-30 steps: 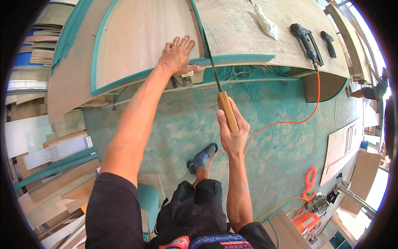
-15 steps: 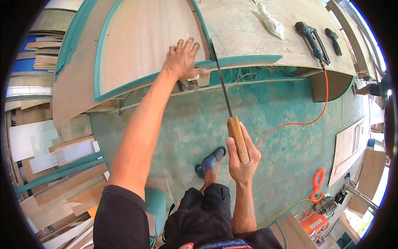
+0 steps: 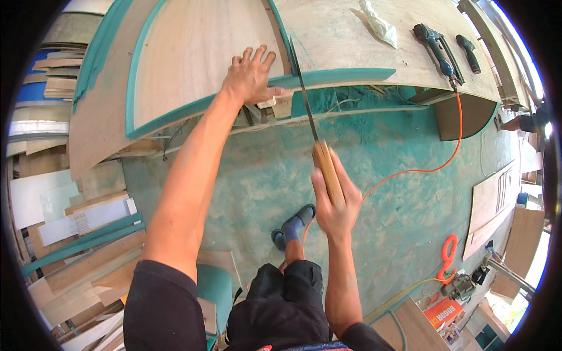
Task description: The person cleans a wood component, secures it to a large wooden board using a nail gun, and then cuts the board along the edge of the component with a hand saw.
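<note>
A hand saw with a wooden handle (image 3: pixel 329 175) is gripped in my right hand (image 3: pixel 338 202). Its dark narrow blade (image 3: pixel 308 105) reaches up and away, crossing a teal-edged wooden strip (image 3: pixel 351 76) beside the corner of a teal-edged frame. Spread fingers of my left hand (image 3: pixel 249 76) press on the pale wooden panel (image 3: pixel 199 52) inside that frame, just left of the blade. My left thumb hangs over the front edge. Whether the blade has cut into the strip cannot be told.
On the workbench (image 3: pixel 328 35) lie a crumpled white bag (image 3: pixel 379 24), a black nail gun (image 3: pixel 438 51) and a small dark tool (image 3: pixel 468 52). An orange air hose (image 3: pixel 410 171) runs from the nail gun across the floor. Stacked boards (image 3: pixel 88 257) line the left side; a teal stool (image 3: pixel 213 286) stands near my legs.
My right hand has pushed the saw forward, away from me and slightly left. My left hand stays pressed on the panel.
</note>
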Tool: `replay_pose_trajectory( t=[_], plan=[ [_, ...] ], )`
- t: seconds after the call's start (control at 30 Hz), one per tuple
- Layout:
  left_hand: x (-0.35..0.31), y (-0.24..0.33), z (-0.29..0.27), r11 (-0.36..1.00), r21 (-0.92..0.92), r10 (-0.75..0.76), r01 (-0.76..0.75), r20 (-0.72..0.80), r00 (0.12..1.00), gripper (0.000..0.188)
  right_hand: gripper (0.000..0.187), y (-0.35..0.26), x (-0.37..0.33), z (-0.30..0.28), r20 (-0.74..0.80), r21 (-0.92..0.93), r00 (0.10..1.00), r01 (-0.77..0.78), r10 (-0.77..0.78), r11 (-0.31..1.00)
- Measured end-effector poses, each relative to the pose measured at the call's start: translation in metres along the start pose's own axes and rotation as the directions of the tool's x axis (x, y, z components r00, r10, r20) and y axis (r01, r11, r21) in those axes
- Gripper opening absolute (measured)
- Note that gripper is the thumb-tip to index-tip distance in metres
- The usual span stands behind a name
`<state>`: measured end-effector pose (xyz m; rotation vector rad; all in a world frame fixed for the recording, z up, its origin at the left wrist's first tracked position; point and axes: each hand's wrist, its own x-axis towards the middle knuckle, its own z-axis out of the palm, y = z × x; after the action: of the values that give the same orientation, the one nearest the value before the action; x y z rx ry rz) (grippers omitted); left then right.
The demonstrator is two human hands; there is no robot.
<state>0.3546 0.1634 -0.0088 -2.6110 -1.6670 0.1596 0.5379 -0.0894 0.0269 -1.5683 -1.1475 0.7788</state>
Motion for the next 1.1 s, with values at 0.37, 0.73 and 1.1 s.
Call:
replay_pose_trajectory(
  t=[0.37, 0.73, 1.1],
  plan=[
    [-0.008, -0.003, 0.007, 1.0, -0.001, 0.006, -0.006, -0.011, 1.0, 0.102, 0.046, -0.002, -0.018, -0.02, 0.057, -0.026, 0.998, 0.015, -0.013, 1.0],
    [-0.005, -0.003, 0.006, 0.999, -0.051, 0.004, -0.005, -0.019, 1.0, 0.101, 0.049, 0.0, -0.017, -0.016, 0.036, -0.039, 0.998, 0.055, -0.054, 0.998],
    [-0.003, 0.001, 0.004, 1.0, -0.01, -0.004, 0.004, -0.02, 1.0, 0.101, 0.047, 0.01, -0.012, -0.01, 0.03, -0.056, 0.996, 0.083, -0.081, 0.995]
  ],
)
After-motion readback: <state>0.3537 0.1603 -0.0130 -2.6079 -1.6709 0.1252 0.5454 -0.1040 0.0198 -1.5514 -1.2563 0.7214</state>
